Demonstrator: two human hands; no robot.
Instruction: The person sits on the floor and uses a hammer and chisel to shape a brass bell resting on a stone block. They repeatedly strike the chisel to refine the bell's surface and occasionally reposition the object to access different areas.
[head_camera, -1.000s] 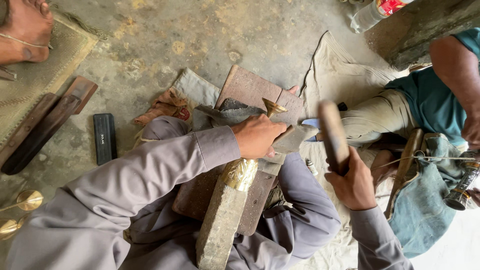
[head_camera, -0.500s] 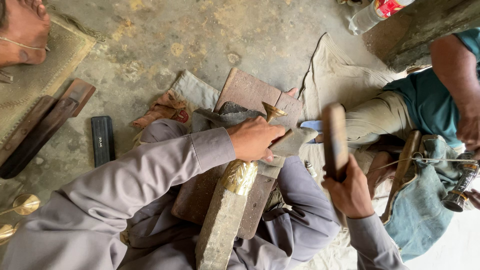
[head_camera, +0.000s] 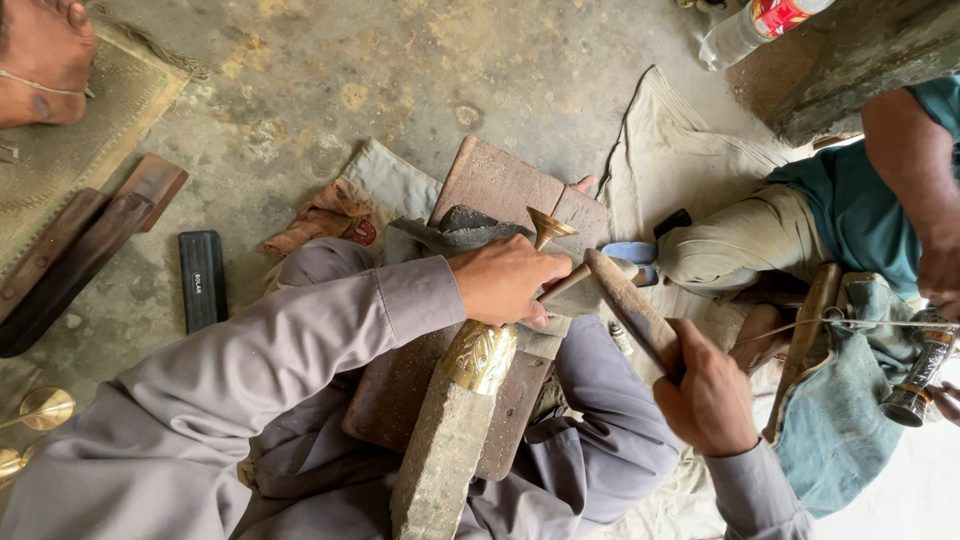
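Observation:
My left hand (head_camera: 510, 280) grips a slim brass piece whose flared cone tip (head_camera: 548, 228) sticks out past my fingers. Below the hand an embossed brass sleeve (head_camera: 482, 355) sits on a long grey bar (head_camera: 440, 460) lying across my lap. My right hand (head_camera: 710, 400) is shut on a wooden mallet (head_camera: 630, 310), which is lowered so that its far end lies against the brass piece beside my left fingers. Under both is a brown wooden board (head_camera: 500, 190).
A person in a teal shirt (head_camera: 860, 200) sits at the right, working a cord tool (head_camera: 860, 322). A black flat bar (head_camera: 202, 280), dark wooden pieces (head_camera: 70, 260), brass discs (head_camera: 45, 408), a crumpled cloth (head_camera: 335, 215) and a plastic bottle (head_camera: 750, 25) lie on the concrete floor.
My right hand has swung the mallet down from upright until it lies against the brass piece. My left hand has kept its grip in place.

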